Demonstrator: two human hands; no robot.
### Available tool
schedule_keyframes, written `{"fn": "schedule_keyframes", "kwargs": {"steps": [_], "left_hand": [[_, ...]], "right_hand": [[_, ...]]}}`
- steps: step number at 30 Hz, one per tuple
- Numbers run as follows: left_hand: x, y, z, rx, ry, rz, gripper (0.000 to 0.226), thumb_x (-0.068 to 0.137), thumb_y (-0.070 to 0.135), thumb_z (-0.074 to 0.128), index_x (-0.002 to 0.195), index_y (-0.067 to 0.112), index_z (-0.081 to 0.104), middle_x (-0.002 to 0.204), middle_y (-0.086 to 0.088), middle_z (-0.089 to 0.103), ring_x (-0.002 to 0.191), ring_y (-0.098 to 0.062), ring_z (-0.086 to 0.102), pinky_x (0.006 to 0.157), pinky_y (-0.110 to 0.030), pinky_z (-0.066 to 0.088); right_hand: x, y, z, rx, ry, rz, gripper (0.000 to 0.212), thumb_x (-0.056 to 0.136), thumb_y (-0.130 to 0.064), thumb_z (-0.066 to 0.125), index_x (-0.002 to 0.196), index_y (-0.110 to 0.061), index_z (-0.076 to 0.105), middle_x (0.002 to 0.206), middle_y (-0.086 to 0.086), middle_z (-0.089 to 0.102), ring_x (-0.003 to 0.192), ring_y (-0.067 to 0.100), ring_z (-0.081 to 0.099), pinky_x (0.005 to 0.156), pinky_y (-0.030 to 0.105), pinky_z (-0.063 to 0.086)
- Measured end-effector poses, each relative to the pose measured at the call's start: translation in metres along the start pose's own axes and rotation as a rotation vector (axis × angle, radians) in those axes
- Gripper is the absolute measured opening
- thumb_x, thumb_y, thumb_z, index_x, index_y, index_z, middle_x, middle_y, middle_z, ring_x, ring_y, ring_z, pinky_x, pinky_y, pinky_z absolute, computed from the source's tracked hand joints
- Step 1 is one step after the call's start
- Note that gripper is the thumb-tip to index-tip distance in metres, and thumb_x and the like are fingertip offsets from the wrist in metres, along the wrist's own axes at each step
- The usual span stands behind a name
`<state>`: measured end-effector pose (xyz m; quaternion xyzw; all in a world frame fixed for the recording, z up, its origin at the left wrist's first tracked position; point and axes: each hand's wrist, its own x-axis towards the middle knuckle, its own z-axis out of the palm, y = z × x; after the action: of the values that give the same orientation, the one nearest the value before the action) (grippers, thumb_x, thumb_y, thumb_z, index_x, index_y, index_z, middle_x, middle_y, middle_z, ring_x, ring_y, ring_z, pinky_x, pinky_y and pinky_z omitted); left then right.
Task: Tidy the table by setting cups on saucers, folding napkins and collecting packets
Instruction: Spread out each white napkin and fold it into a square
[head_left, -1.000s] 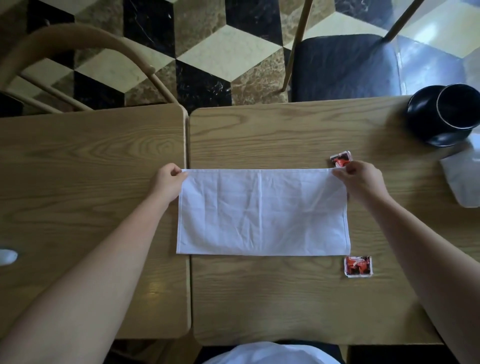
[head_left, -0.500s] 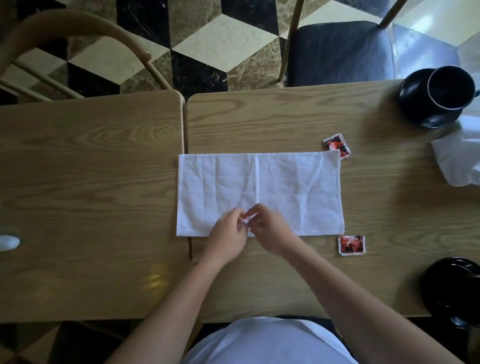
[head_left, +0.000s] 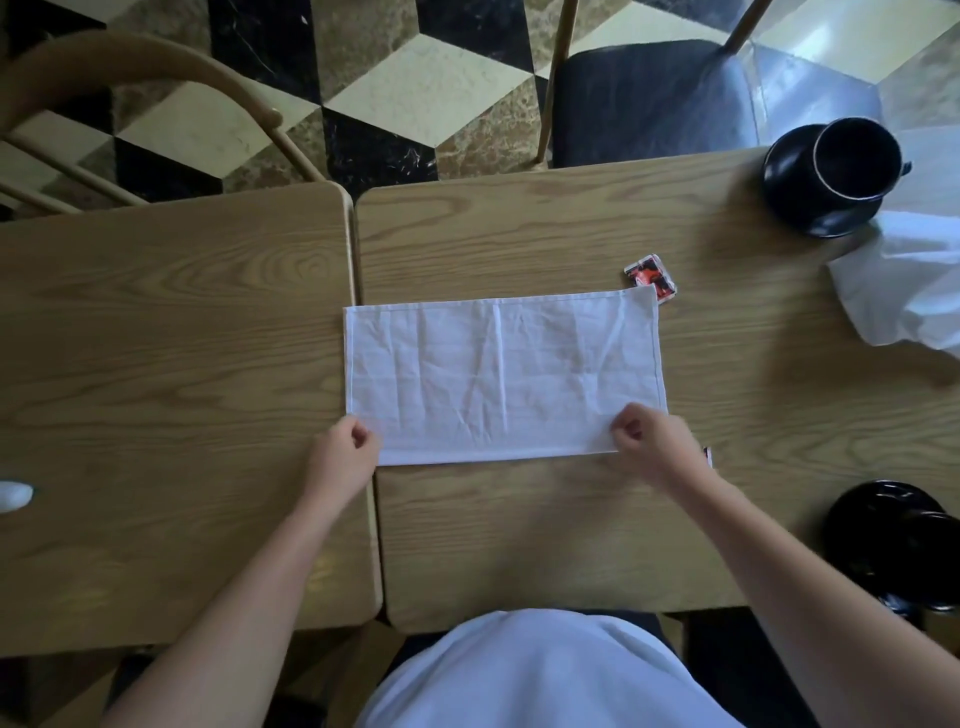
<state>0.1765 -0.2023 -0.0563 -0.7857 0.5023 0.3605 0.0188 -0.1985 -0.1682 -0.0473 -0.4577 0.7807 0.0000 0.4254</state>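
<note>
Hands: half a second ago both met at the middle of the napkin's near edge; the left hand (head_left: 344, 451) pinches the near left corner, the right hand (head_left: 650, 441) the near right corner.
Napkin (head_left: 501, 376): white, folded to a long strip, flat across the seam between the two tables (head_left: 519, 540).
Packets: one (head_left: 652, 276) touches the far right corner; another (head_left: 708, 456) is almost hidden behind the right wrist.
Cups: black cup (head_left: 852, 158) on its saucer (head_left: 795, 202) far right – contents too dark to tell; a second black cup (head_left: 893, 540) is cut off by the edge.
Second napkin (head_left: 904, 291): crumpled, cut off at right.
</note>
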Motion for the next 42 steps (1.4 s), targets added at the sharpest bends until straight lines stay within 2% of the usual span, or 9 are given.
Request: {"fn": "schedule_keyframes", "kwargs": {"steps": [8,12,14,16,18,25,29,35,42], "left_hand": [[-0.02,0.038,0.013,-0.29,0.012,-0.173,0.013,0.088,0.01,0.056,0.076,0.004,0.059,0.066,-0.006,0.057,0.064,-0.025,0.054,0.058,-0.032,0.039],[-0.054,0.113,0.051,-1.153,-0.524,-0.763,0.017,0.089,0.014,0.062,0.075,0.005,0.061,0.06,-0.012,0.064,0.053,-0.024,0.061,0.045,-0.028,0.053],[-0.062,0.143,0.071,-1.33,-0.786,-0.917,0.034,0.089,0.021,0.069,0.099,-0.011,0.061,0.094,-0.028,0.069,0.075,-0.036,0.067,0.058,-0.038,0.062],[-0.07,0.164,0.086,-1.414,-0.882,-1.005,0.06,0.088,0.02,0.072,0.126,-0.017,0.045,0.13,-0.035,0.056,0.098,-0.047,0.065,0.079,-0.045,0.06],[-0.077,0.178,0.101,-1.476,-0.817,-1.065,0.059,0.089,0.013,0.071,0.132,-0.014,0.04,0.128,-0.035,0.054,0.106,-0.048,0.062,0.08,-0.047,0.057],[-0.084,0.191,0.134,-1.448,-0.644,-1.027,0.022,0.091,0.014,0.068,0.092,-0.003,0.056,0.08,-0.012,0.06,0.068,-0.023,0.062,0.055,-0.03,0.058],[-0.089,0.194,0.124,-1.512,-0.533,-1.025,0.013,0.093,0.008,0.054,0.08,0.005,0.055,0.075,-0.008,0.056,0.065,-0.019,0.055,0.06,-0.027,0.049],[-0.101,0.172,0.053,-1.859,-0.476,-0.672,0.045,0.083,0.009,0.029,0.057,0.006,0.065,0.054,-0.009,0.065,0.045,-0.023,0.066,0.046,-0.02,0.052],[-0.122,0.118,-0.062,-1.701,-0.461,-0.251,0.024,0.088,0.013,0.056,0.111,0.013,0.062,0.1,-0.009,0.071,0.08,-0.023,0.071,0.066,-0.032,0.058]], "right_hand": [[0.029,-0.004,-0.058,-0.187,0.033,-0.111,0.017,0.089,-0.02,0.056,0.097,-0.015,0.07,0.091,0.004,0.071,0.086,0.028,0.066,0.075,0.04,0.056],[0.069,-0.052,-0.07,-0.287,0.202,-0.348,0.03,0.091,-0.018,0.061,0.12,-0.015,0.065,0.124,0.008,0.063,0.122,0.031,0.051,0.095,0.04,0.047],[0.088,-0.077,-0.074,-0.433,0.209,-0.415,0.037,0.088,-0.02,0.064,0.125,-0.018,0.062,0.128,0.005,0.061,0.127,0.032,0.045,0.103,0.041,0.038],[0.104,-0.094,-0.075,-0.561,0.123,-0.408,0.041,0.085,-0.023,0.067,0.126,-0.021,0.059,0.128,0.004,0.06,0.124,0.032,0.045,0.105,0.043,0.034],[0.117,-0.105,-0.076,-0.643,0.045,-0.363,0.043,0.082,-0.03,0.072,0.121,-0.02,0.057,0.124,0.004,0.061,0.12,0.031,0.047,0.101,0.045,0.035],[0.124,-0.123,-0.082,-0.833,-0.103,-0.353,0.026,0.081,-0.044,0.073,0.099,-0.027,0.066,0.103,0.001,0.061,0.117,0.029,0.048,0.095,0.044,0.035],[0.106,-0.14,-0.094,-0.652,-0.204,-0.305,0.026,0.08,-0.04,0.067,0.078,-0.018,0.054,0.084,0.002,0.057,0.086,0.029,0.055,0.075,0.038,0.037],[0.026,-0.169,-0.134,-0.371,-0.218,-0.352,0.026,0.076,-0.054,0.067,0.072,-0.028,0.062,0.072,-0.007,0.068,0.068,0.018,0.063,0.059,0.029,0.044],[-0.089,-0.175,-0.141,0.502,-0.135,-0.325,0.02,0.09,-0.027,0.072,0.077,-0.016,0.062,0.071,0.004,0.06,0.062,0.017,0.056,0.058,0.029,0.041]]}}
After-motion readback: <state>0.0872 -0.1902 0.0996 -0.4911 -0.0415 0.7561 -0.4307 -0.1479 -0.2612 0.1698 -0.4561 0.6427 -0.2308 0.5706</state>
